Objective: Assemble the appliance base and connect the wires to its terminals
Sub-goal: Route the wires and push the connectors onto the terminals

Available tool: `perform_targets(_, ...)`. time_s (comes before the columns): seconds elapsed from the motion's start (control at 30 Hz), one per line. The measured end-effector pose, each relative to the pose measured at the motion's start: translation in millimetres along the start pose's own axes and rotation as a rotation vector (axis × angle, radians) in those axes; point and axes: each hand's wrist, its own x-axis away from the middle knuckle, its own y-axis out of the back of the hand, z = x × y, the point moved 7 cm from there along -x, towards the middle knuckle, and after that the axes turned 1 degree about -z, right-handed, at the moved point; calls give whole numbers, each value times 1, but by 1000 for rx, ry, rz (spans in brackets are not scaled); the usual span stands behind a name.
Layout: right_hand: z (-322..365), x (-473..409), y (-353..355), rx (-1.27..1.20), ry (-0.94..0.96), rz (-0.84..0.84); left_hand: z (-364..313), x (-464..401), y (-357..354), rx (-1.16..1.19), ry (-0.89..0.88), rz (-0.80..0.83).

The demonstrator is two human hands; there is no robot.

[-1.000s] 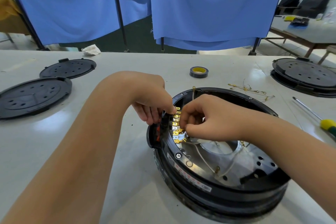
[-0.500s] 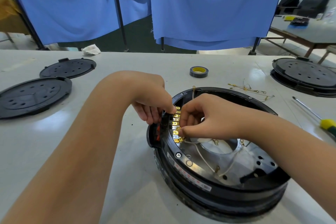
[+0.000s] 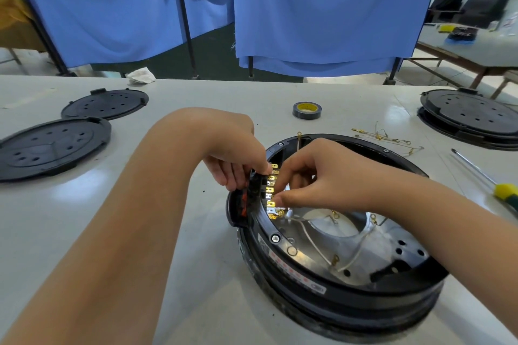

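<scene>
While the red print on the appliance base [image 3: 350,286] label stays unreadable to me, my right hand [image 3: 322,176] pinches at the brass terminals [image 3: 271,190]; my left hand [image 3: 238,154] grips the rim beside them. Beyond my hands sits a tape roll [image 3: 307,110], a screwdriver [image 3: 487,182] right of them.

I work at a pale bench [image 3: 84,232] in an assembly workshop. Black round covers [image 3: 53,145] lie at far left, a finished base [image 3: 471,117] at far right, with tape [image 3: 307,110], loose wires [image 3: 384,137] and a screwdriver [image 3: 487,179]. Blue curtains [image 3: 322,8] screen the station; another worktable [image 3: 476,47] stands beyond.
</scene>
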Motion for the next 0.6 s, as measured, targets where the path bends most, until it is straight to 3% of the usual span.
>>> perform_targets(0.6, 2, 2, 0, 24, 0, 10, 0, 0, 0, -4, 1, 1)
